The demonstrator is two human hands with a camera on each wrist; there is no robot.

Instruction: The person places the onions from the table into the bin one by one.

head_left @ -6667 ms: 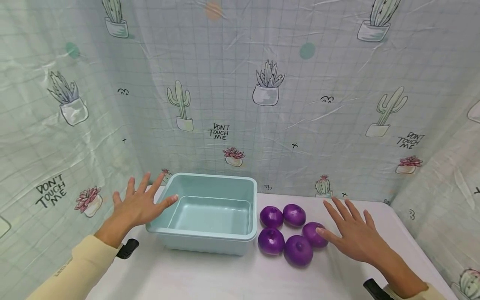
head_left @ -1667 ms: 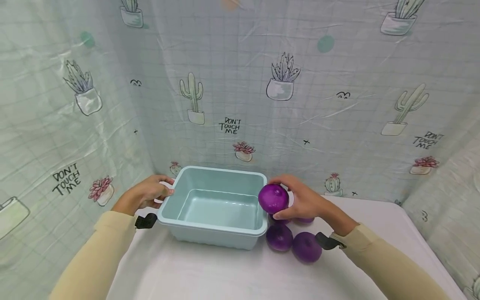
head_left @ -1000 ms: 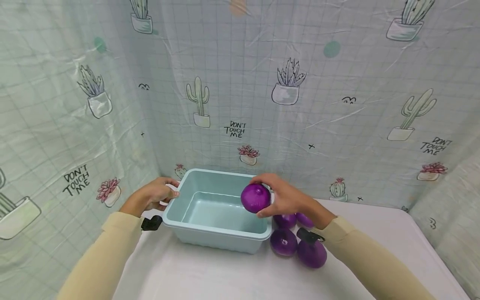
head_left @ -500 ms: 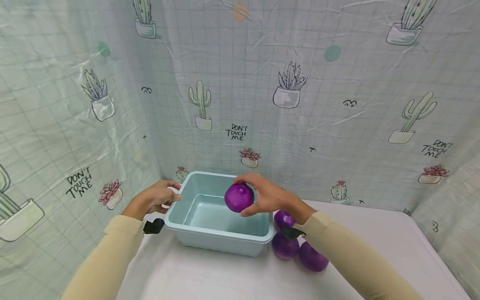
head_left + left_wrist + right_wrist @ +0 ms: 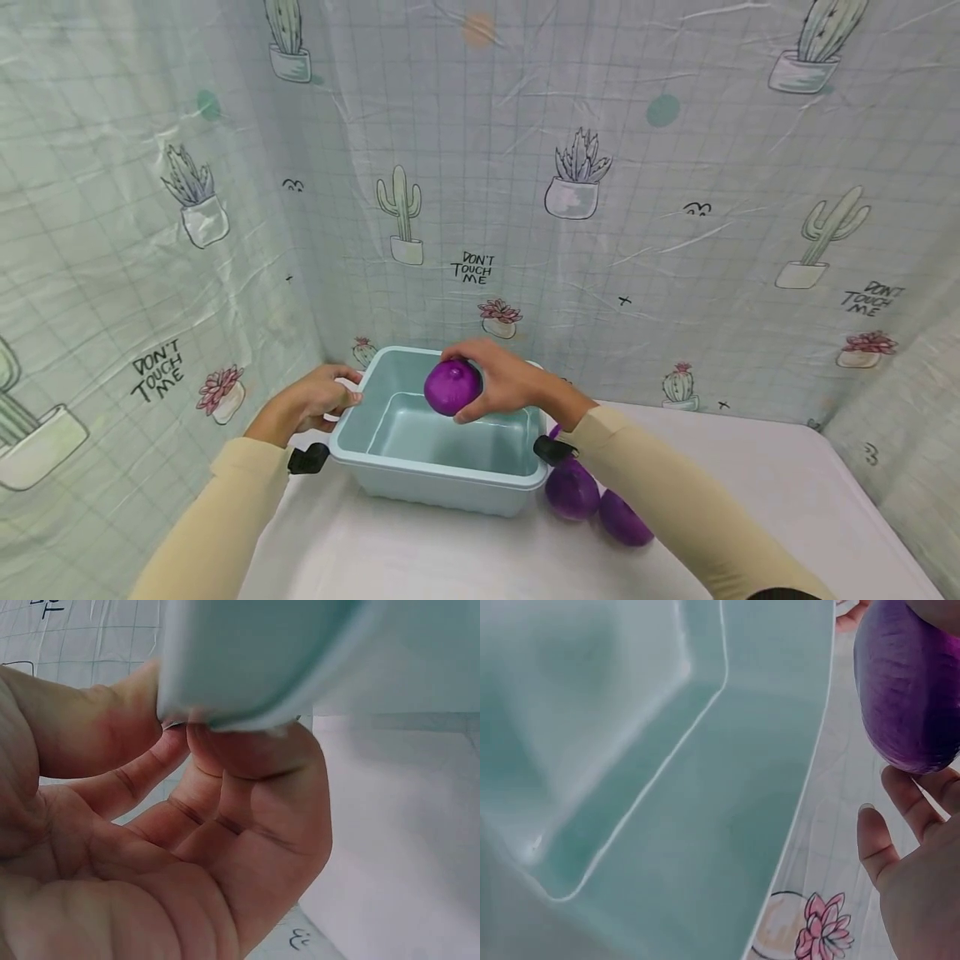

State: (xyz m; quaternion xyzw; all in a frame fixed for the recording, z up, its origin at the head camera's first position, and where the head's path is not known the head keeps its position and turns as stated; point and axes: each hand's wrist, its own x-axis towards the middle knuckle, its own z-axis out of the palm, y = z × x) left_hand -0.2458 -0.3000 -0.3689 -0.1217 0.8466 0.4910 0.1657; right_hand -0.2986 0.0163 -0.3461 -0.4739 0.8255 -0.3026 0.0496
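Observation:
A glossy purple onion (image 5: 453, 387) with a small nub on top is held by my right hand (image 5: 504, 379), thumb below and fingers over its far side. It hangs above the inside of a pale blue plastic basin (image 5: 442, 475). In the right wrist view, the onion (image 5: 909, 690) shows up close beside the basin wall (image 5: 727, 787). My left hand (image 5: 318, 398) grips the basin's left rim; in the left wrist view, thumb and curled fingers (image 5: 255, 802) pinch that rim (image 5: 225, 667). Right of the basin sit more onions (image 5: 572, 489), partly hidden by my right sleeve.
The basin stands on a white table (image 5: 420, 550) near its back edge. Behind and to the sides hangs a curtain (image 5: 480, 200) printed with potted cacti and "Don't touch me" text.
My right hand has picked up one onion from the group and carried it left, from beyond the basin's right rim to over its middle. My left hand has taken hold of the left rim.

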